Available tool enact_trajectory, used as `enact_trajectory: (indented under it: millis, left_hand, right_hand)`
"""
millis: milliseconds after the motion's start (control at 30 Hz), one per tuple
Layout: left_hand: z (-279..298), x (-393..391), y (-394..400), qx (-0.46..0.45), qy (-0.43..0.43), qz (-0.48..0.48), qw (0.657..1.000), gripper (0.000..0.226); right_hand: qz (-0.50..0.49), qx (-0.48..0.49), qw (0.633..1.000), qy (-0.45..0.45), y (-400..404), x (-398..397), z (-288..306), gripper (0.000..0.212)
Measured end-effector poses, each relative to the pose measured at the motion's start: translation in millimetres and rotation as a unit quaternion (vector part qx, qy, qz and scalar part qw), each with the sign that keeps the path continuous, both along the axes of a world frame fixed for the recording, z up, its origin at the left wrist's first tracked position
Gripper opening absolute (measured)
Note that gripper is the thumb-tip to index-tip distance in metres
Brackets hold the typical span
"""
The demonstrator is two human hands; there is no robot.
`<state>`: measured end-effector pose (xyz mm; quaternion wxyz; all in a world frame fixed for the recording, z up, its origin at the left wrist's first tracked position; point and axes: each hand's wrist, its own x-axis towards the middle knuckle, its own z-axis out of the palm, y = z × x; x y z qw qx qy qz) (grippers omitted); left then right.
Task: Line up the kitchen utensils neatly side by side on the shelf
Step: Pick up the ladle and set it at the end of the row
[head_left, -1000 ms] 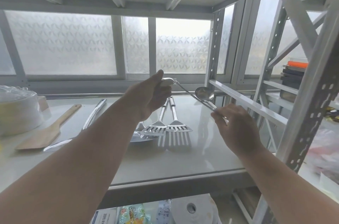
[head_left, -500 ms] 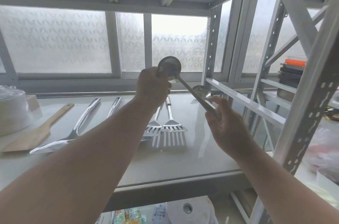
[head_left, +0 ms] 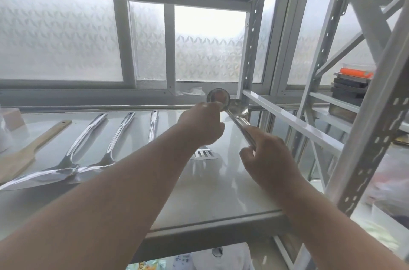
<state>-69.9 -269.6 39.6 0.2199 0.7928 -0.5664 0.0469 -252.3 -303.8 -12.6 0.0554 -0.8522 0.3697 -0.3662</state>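
My left hand (head_left: 203,123) pinches the bowl of a steel ladle (head_left: 218,96) above the back of the shelf (head_left: 221,192). Its handle slants down into my right hand (head_left: 265,154), which grips it. A second ladle bowl (head_left: 239,108) sits right beside the first; whether its handle is also in my right hand is hidden. On the shelf lie a wooden spatula (head_left: 28,152), two steel turners (head_left: 66,159) (head_left: 110,148), another steel handle (head_left: 153,123) and a slotted turner head (head_left: 204,154), partly covered by my left arm.
A wrapped white container (head_left: 4,132) stands at the far left. The rack's perforated upright (head_left: 376,137) and crossbar (head_left: 287,119) close off the right side. Stacked boxes (head_left: 349,90) sit on the neighbouring shelf. A paper roll (head_left: 221,256) lies below.
My left hand turned the ladle bowl up to face me, then brought it down close beside the second bowl. My right hand stayed on the handle. The view shifted, showing more utensils at left.
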Motion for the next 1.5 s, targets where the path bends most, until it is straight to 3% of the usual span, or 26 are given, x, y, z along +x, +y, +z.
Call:
enact_trajectory:
  millis: [67, 300, 400, 600, 800, 967, 1067, 1133, 1233, 1400, 1500]
  left_hand:
    - [-6, -4, 3, 0.031, -0.021, -0.006, 0.999, 0.039]
    - [-14, -14, 13, 0.125, -0.097, -0.049, 0.986, 0.045]
    - [-14, -17, 17, 0.140, -0.125, -0.080, 0.979, 0.045]
    - [-8, -17, 26, 0.129, -0.004, -0.109, 0.986, 0.041]
    - [-13, -14, 25, 0.171, -0.003, -0.119, 0.978, 0.048]
    - [-16, -13, 22, 0.160, 0.017, -0.107, 0.981, 0.023]
    - [-19, -11, 21, 0.172, -0.068, -0.139, 0.973, 0.031]
    - [-20, -7, 20, 0.184, -0.116, -0.159, 0.963, 0.023]
    - [-20, -4, 24, 0.190, -0.024, -0.128, 0.973, 0.018]
    - [-19, -4, 27, 0.181, -0.024, -0.119, 0.976, 0.024]
    - [-22, 0, 24, 0.150, 0.036, -0.115, 0.981, 0.026]
  right_hand:
    - [-0.021, 0.004, 1.000, 0.023, 1, 0, -1, 0.046]
    - [-0.054, -0.018, 0.996, 0.068, 0, 1, -3, 0.023]
    - [-0.055, -0.010, 0.994, 0.095, 1, 3, -5, 0.025]
    - [-0.045, -0.003, 0.990, 0.130, 4, 4, -5, 0.028]
    - [-0.002, 0.000, 0.991, 0.131, 4, 4, -6, 0.027]
    - [-0.004, 0.029, 0.989, 0.146, 1, 9, -6, 0.030]
    - [0.003, 0.029, 0.981, 0.189, 4, 11, 0, 0.021]
    - [0.004, 0.009, 0.983, 0.182, 8, 7, 1, 0.021]
    - [0.003, -0.015, 0.985, 0.169, 16, 0, 1, 0.025]
    - [0.009, -0.025, 0.977, 0.214, 25, 4, 5, 0.023]
    - [-0.003, -0.009, 0.968, 0.251, 23, 14, 11, 0.026]
